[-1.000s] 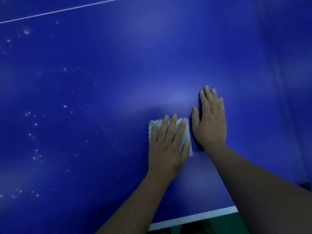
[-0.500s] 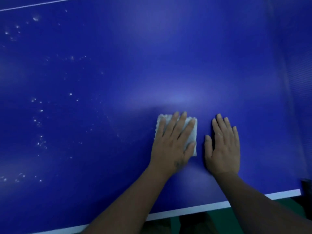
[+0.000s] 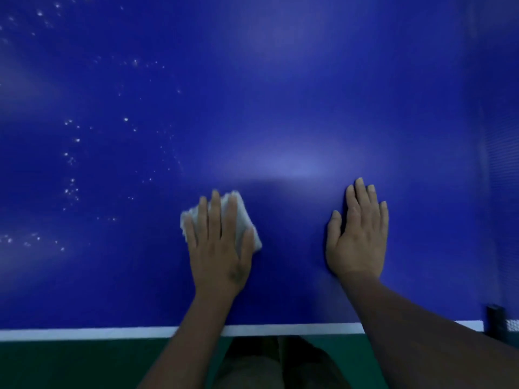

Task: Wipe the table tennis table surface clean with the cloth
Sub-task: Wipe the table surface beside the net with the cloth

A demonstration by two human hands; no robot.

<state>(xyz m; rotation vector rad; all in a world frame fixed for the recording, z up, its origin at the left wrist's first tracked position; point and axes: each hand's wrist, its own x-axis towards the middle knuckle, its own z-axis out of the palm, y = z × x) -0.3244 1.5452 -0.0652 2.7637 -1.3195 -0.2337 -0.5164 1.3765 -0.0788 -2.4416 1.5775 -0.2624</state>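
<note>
Near the front edge of the blue worktop [image 3: 280,94], the left hand [image 3: 219,248] presses the white cloth [image 3: 241,217] flat under straight fingers; the right hand [image 3: 359,234] rests open and flat, well apart. White specks [image 3: 71,189] lie to the left; a loose, unpinched cloth could slip or skip them. No readable writing shows.

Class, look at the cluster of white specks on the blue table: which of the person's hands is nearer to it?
The left hand, pressing flat on the cloth, lies just right of the white specks. The right hand rests flat on the blue table, farther right.
</note>
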